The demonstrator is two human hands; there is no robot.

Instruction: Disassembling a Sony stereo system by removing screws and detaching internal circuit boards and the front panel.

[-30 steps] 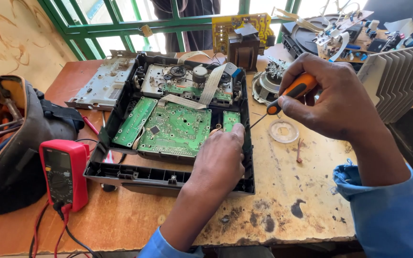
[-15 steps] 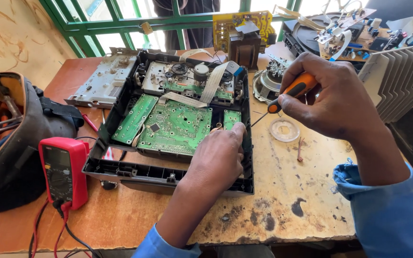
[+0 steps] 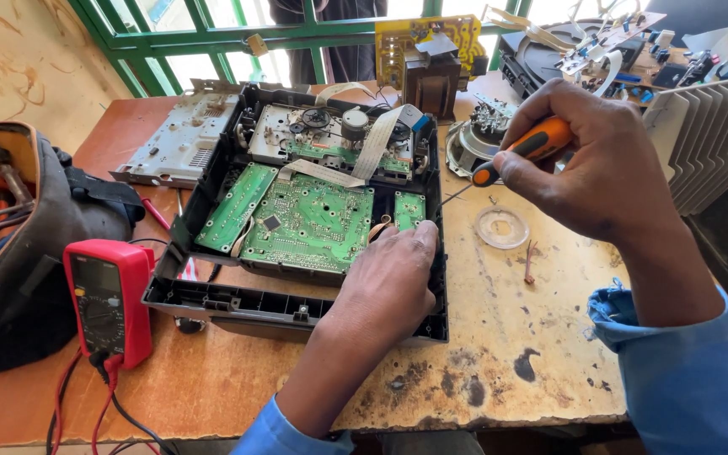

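Note:
An opened black device case (image 3: 238, 299) lies on the wooden table, with green circuit boards (image 3: 309, 223) and grey ribbon cables (image 3: 381, 143) inside. My left hand (image 3: 393, 274) rests on the case's front right corner, fingers pressed down next to a small green board (image 3: 409, 209). My right hand (image 3: 587, 160) grips an orange-handled screwdriver (image 3: 524, 147); its thin shaft slants down toward the case's right edge near that small board.
A red multimeter (image 3: 107, 299) with red and black leads lies front left beside a black tool bag (image 3: 18, 244). A grey metal cover (image 3: 179, 143) sits back left. A clear plastic disc (image 3: 501, 227), a motor part (image 3: 486, 126) and a ribbed grey heater (image 3: 705, 135) are on the right.
My left hand has shifted slightly along the case's front right corner. The screwdriver tip stays near the case's right edge. Little else has moved.

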